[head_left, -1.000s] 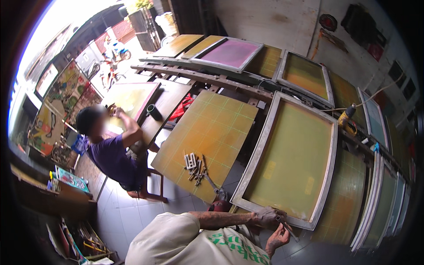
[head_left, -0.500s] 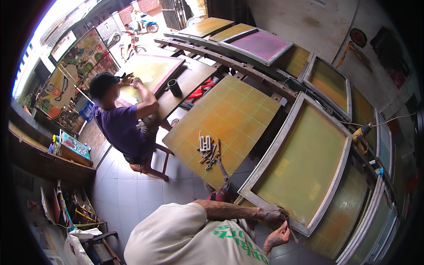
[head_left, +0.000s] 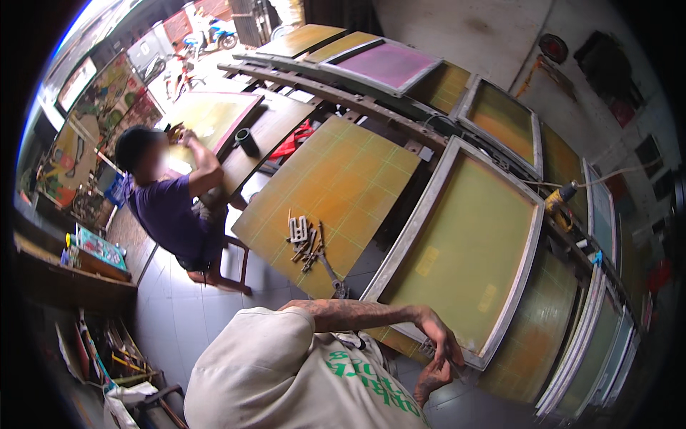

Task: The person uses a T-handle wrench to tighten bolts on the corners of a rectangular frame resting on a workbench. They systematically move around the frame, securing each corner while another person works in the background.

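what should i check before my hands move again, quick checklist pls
1. Left hand and right hand close together at the near end of the large framed screen: ok.
2. Secure grip on whatever is between the fingers: cannot tell, too small and partly hidden.
3. Loose metal parts lying on the neighbouring board, apart from the hands: ok.
4. Wrench-like tool well back from that board's near edge: not ok, its end lies near the edge.
5. Co-worker apart from the hands: ok, seated off to the left.
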`<state>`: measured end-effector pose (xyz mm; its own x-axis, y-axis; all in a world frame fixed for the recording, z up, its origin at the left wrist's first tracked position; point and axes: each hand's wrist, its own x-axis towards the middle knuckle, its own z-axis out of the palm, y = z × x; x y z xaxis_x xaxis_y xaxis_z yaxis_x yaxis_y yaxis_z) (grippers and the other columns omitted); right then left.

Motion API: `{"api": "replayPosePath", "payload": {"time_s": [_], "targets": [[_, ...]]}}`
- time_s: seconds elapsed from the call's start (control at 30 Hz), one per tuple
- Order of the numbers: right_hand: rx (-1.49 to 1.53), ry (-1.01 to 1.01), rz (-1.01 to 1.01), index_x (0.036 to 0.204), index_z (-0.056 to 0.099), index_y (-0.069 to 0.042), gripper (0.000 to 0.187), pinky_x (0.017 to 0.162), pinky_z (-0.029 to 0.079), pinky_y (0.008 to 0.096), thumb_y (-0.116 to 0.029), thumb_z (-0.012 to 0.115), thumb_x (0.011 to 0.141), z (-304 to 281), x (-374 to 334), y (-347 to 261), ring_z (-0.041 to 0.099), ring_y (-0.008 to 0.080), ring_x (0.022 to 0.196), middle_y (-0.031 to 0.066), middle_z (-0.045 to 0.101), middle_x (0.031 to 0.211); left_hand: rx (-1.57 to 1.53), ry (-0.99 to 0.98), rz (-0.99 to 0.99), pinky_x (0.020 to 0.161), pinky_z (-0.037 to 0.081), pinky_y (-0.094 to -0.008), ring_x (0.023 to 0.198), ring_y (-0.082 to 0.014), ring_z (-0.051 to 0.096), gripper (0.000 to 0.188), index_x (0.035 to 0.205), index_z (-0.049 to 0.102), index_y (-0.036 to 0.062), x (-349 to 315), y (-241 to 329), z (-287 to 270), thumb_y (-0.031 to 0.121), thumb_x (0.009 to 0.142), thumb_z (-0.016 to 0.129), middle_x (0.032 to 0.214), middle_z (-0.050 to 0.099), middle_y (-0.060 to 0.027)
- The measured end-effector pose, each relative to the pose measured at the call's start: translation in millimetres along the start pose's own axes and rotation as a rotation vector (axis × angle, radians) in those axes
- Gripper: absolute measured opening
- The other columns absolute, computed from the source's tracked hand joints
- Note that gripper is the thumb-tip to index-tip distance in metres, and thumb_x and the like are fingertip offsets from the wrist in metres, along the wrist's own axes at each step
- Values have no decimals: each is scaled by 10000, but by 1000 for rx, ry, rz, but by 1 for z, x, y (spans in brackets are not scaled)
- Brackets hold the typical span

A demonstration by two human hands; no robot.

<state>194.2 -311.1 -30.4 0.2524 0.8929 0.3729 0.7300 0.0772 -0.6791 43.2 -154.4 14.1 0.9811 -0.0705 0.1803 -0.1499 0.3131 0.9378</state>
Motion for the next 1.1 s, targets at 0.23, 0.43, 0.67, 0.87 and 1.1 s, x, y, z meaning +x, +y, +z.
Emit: {"api": "replayPosePath", "payload": {"time_s": [0.23,0.43,0.67,0.87,1.1], "targets": [[40,33,130,1093,647,74,186,821,528,339,-31,601,946,17,-20,2,661,248,916,185,678,991,414,131,-518,1119,353,-417,1359,-280,408,646,1463,386,12,28,90,18,398,980,572,1479,418,-189],[137,13,93,1148,612,67,228,859,513,347,-60,590,960,20,-18,-23,639,249,980,183,653,1048,93,189,-411,961,478,-399,1051,-255,633,470,1265,548,28,82,-47,19,371,946,583,1177,634,-146],[143,11,119,1178,590,57,255,880,502,371,-98,584,976,8,-18,-21,627,268,1015,188,642,1078,359,489,-347,764,517,-372,690,-224,670,291,996,648,42,82,-14,48,309,931,552,898,697,-97],[216,54,163,1203,571,49,279,899,492,392,-130,578,989,21,-15,0,617,284,1045,193,633,1104,365,617,-295,814,509,-380,847,-250,671,291,1034,700,72,86,-36,34,290,942,531,996,696,-124],[500,72,215,1232,549,40,309,920,480,416,-167,571,1004,55,-2,25,604,303,1080,199,622,1135,377,1074,-423,878,514,-374,1007,-260,673,312,1115,731,87,122,-45,21,215,920,524,1154,697,-144]]}}
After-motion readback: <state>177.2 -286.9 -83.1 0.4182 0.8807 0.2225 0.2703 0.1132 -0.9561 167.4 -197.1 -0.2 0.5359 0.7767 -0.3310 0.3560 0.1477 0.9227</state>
